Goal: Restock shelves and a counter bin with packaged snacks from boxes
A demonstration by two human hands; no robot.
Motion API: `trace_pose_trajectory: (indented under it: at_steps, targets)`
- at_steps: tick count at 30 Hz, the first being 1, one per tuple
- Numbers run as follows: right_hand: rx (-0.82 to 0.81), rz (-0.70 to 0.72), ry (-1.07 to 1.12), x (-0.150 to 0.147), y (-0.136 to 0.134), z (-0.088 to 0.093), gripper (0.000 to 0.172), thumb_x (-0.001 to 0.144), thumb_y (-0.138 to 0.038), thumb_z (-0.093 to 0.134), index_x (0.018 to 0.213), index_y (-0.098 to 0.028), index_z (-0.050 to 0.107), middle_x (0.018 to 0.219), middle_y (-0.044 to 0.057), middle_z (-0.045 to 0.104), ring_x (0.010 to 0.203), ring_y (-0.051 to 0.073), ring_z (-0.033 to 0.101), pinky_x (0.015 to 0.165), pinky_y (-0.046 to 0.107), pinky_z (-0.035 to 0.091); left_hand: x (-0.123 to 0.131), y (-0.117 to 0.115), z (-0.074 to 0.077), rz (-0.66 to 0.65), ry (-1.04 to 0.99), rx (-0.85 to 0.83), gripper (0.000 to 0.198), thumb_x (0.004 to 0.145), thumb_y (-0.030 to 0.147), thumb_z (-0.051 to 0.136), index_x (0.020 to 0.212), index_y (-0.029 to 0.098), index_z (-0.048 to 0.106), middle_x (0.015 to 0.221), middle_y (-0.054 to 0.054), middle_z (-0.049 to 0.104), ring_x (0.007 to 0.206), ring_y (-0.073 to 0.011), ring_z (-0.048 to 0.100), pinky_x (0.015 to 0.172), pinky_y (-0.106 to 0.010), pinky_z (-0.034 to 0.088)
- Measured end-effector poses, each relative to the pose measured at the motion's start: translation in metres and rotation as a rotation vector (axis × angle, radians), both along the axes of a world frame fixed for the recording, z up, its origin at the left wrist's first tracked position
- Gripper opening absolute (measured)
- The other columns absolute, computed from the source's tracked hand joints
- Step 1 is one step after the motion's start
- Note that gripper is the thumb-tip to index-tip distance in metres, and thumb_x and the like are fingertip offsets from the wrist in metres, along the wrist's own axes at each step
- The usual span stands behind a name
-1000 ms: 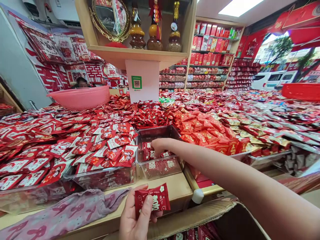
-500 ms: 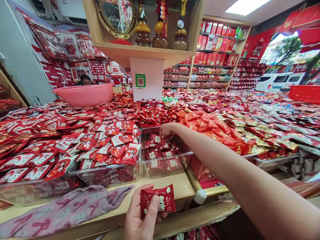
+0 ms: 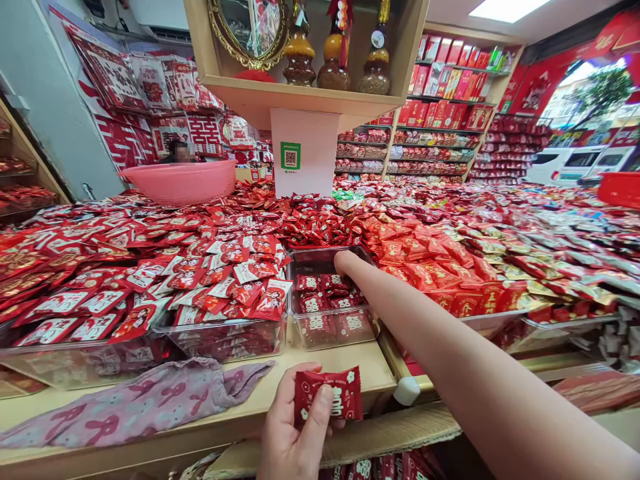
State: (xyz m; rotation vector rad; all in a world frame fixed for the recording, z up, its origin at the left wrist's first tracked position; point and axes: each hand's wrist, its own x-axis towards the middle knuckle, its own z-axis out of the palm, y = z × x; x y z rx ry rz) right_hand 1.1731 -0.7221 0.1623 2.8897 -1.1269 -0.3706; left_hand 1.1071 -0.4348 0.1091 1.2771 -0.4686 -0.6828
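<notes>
Currently; left hand (image 3: 300, 430): pinching red packet (image 3: 347, 392); right hand (image 3: 346, 263): at tray (image 3: 314, 257), grip unclear

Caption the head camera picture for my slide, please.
Left hand holding a dark red packet, right hand in a clear bin of similar packets.

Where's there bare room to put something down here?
On the counter, a bare strip lies between the tray, the cloth and the left hand. It's crowded beside the tray: left heap, right heap. The right hand is inside it.
</notes>
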Motion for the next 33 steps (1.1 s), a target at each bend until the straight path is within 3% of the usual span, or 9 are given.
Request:
trace_pose_trajectory:
  at_steps: [3,6,9,12,16,23,28,33]
  targets:
    - [-0.060,-0.051,-0.044,-0.008,0.013,0.007,0.030,0.085,-0.031,0.045,0.108,-0.012,0.052,0.109,0.011,0.054,0.097,0.018,0.053,0.081,0.037,0.044,0.003,0.000,-0.002,-0.030,0.020,0.000,0.039,0.066,0.043,0.062,0.095,0.018,0.053,0.065,0.000,0.066,0.050,-0.0136,0.059,0.047,-0.020,0.044]
    - [-0.088,0.004,-0.107,-0.013,0.033,0.022,0.033,0.083,-0.024,0.045,0.111,-0.009,0.052,0.112,0.018,0.053,0.102,0.023,0.052,0.078,0.033,0.044,0.005,0.000,-0.004,-0.040,0.044,-0.003,0.039,0.067,0.042,0.061,0.096,0.017,0.053,0.072,-0.001,0.067,0.055,-0.0151,0.060,0.050,-0.022,0.044]
    - [-0.022,0.199,-0.124,-0.017,0.053,0.035,0.030,0.075,-0.024,0.053,0.104,-0.015,0.060,0.105,0.011,0.060,0.098,0.021,0.055,0.075,0.024,0.042,0.005,-0.001,-0.004,-0.091,0.030,0.021,0.035,0.068,0.041,0.061,0.094,0.018,0.055,0.073,-0.002,0.067,0.055,-0.0147,0.059,0.050,-0.022,0.043]
    - [0.118,0.466,-0.036,-0.021,0.066,0.034,0.033,0.067,-0.028,0.062,0.099,-0.022,0.062,0.099,0.002,0.063,0.089,0.016,0.058,0.070,0.019,0.042,0.003,-0.001,-0.002,-0.140,-0.021,0.040,0.034,0.068,0.041,0.061,0.092,0.018,0.056,0.073,-0.002,0.067,0.054,-0.0139,0.057,0.050,-0.022,0.042]
    - [0.173,0.683,0.150,-0.023,0.073,0.017,0.052,0.061,-0.029,0.066,0.111,-0.017,0.055,0.108,0.009,0.057,0.094,0.022,0.056,0.073,0.026,0.044,0.002,0.000,-0.001,-0.145,-0.030,0.063,0.036,0.068,0.040,0.061,0.097,0.019,0.055,0.077,-0.002,0.068,0.055,-0.0143,0.058,0.053,-0.023,0.043]
    - [0.107,0.618,0.192,-0.018,0.076,0.001,0.051,0.073,-0.025,0.056,0.121,-0.013,0.045,0.120,0.018,0.045,0.104,0.026,0.051,0.084,0.036,0.042,0.003,0.000,0.000,-0.142,-0.035,0.059,0.033,0.068,0.039,0.061,0.094,0.018,0.055,0.074,-0.001,0.067,0.054,-0.0132,0.057,0.052,-0.022,0.043]
    - [0.086,0.583,0.186,-0.016,0.076,0.001,0.059,0.065,-0.022,0.064,0.120,-0.009,0.045,0.116,0.019,0.049,0.103,0.027,0.051,0.083,0.036,0.043,0.002,0.000,0.001,-0.150,-0.040,0.048,0.030,0.068,0.038,0.061,0.091,0.019,0.055,0.072,0.000,0.066,0.054,-0.0126,0.056,0.053,-0.022,0.043]
    - [0.105,0.594,0.207,-0.018,0.078,0.004,0.065,0.060,-0.025,0.070,0.119,-0.014,0.047,0.118,0.015,0.050,0.107,0.026,0.049,0.084,0.033,0.043,0.003,-0.001,0.000,-0.170,-0.033,0.046,0.030,0.068,0.038,0.061,0.090,0.019,0.055,0.070,0.000,0.066,0.054,-0.0131,0.055,0.054,-0.022,0.043]
